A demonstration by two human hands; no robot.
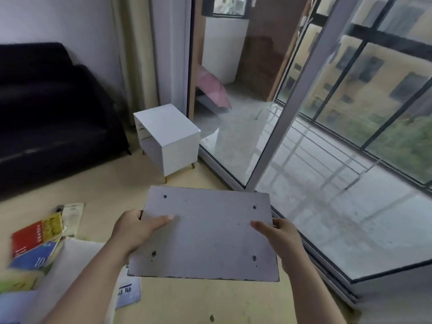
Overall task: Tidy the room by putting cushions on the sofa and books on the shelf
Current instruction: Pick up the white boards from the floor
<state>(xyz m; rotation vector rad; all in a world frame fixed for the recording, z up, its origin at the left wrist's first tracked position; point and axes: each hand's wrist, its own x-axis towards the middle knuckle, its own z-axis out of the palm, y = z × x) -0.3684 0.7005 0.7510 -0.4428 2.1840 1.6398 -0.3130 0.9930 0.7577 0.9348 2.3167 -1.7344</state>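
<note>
Both hands carry a grey board (210, 235) level above the floor (187, 305). The left hand (133, 232) grips its left edge and the right hand (280, 239) its right edge, each with the thumb flat on top and the fingers hidden underneath. The board looks thin, stiff and flat, with 4 small holes near its corners and a rough near edge. It is probably light but awkward, so opposite edges are the sensible hold.

Several books (37, 242) lie scattered on the floor at lower left, overlapping, and a blue booklet (128, 293) lies partly under the board. They look like glossy paperbacks, likely slippery when stacked, best gathered by the spines.

Pale wood-look flooring covers the room. A black sofa (46, 118) stands at left with no cushions visible on it. A white cabinet (170, 136) on short legs stands just beside it, and a sliding glass door (304, 183) stands at right. Beyond the glass lies a pink object (212, 90); I cannot tell whether it is a cushion or an umbrella.
</note>
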